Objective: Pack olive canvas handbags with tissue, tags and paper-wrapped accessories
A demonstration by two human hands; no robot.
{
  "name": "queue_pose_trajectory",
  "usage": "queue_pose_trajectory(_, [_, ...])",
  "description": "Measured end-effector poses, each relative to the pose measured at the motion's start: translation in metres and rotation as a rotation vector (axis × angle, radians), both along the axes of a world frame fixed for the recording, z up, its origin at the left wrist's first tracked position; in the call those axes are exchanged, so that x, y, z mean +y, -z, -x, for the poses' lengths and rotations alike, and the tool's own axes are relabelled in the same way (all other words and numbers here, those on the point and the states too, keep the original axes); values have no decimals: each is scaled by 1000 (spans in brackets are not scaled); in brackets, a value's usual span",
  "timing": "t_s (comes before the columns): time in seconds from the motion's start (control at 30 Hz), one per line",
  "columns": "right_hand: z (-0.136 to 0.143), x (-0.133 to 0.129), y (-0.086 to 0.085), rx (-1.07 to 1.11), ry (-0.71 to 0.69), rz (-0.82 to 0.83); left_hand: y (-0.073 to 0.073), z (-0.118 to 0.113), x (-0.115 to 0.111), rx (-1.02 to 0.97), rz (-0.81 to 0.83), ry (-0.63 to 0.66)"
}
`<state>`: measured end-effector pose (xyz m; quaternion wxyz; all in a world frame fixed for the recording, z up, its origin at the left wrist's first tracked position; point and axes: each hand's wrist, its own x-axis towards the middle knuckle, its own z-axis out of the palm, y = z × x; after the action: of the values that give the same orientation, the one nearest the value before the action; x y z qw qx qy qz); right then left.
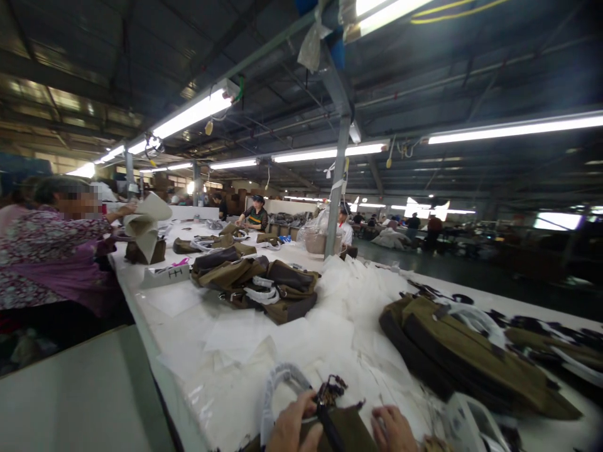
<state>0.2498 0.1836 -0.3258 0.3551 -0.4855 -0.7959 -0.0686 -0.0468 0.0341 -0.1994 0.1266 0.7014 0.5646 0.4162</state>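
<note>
At the bottom centre an olive bag (pixel 346 427) with dark trim lies partly out of the frame. A handle wrapped in white (pixel 277 386) arches up at its left. My left hand (pixel 294 424) is closed at the dark strap on the bag's top edge, beside a bunch of dark, tangled pieces (pixel 331 390). Just right of the bag is my right hand (pixel 393 428), its fingers apart and slightly bent, with nothing seen in them.
White sheets (pixel 348 301) cover much of the table (pixel 164 339). Olive bags (pixel 259 279) are piled mid-table; larger ones (pixel 452 345) lie right. A white plastic holder (pixel 471 420) stands near my right hand. A co-worker (pixel 56 251) handles paper at left. A post (pixel 338 188) rises behind.
</note>
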Motion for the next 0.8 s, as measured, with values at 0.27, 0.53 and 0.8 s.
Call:
queue_pose_trajectory(0.27, [10,-17,-19,43,60,13,-108,47,66,-265,74,-21])
queue_pose_trajectory(0.53, [5,-12,-12,44,63,56,-109,79,115,-43,201,-120])
queue_pose_trajectory(0.8, [4,-10,-9,52,37,53,-16,17,61,228,270,-75])
